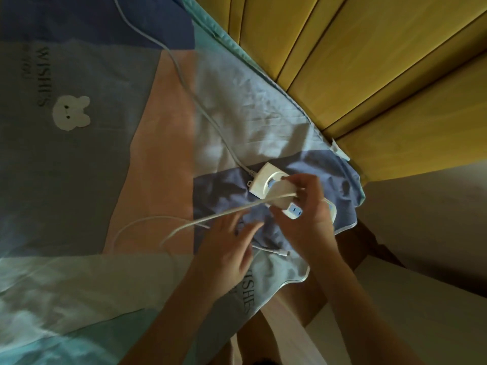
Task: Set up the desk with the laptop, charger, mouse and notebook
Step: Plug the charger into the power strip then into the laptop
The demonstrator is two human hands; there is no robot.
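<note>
A white charger block (286,198) with two metal prongs on a blue face is held in my right hand (307,217), just above a white power strip (264,180) lying on the bed sheet. The charger's thin white cable (210,218) runs left from the block, loops on the sheet and ends in a small plug (282,252). My left hand (229,248) hovers with fingers spread over the cable loop, near the plug, holding nothing. No laptop, mouse or notebook is in view.
The patchwork bed sheet (105,154) in blue, grey and pink covers most of the view. The power strip's grey cord (189,88) trails up to the top left. Yellow padded headboard panels (369,61) stand at the upper right. A bed edge and pale floor (421,259) lie at right.
</note>
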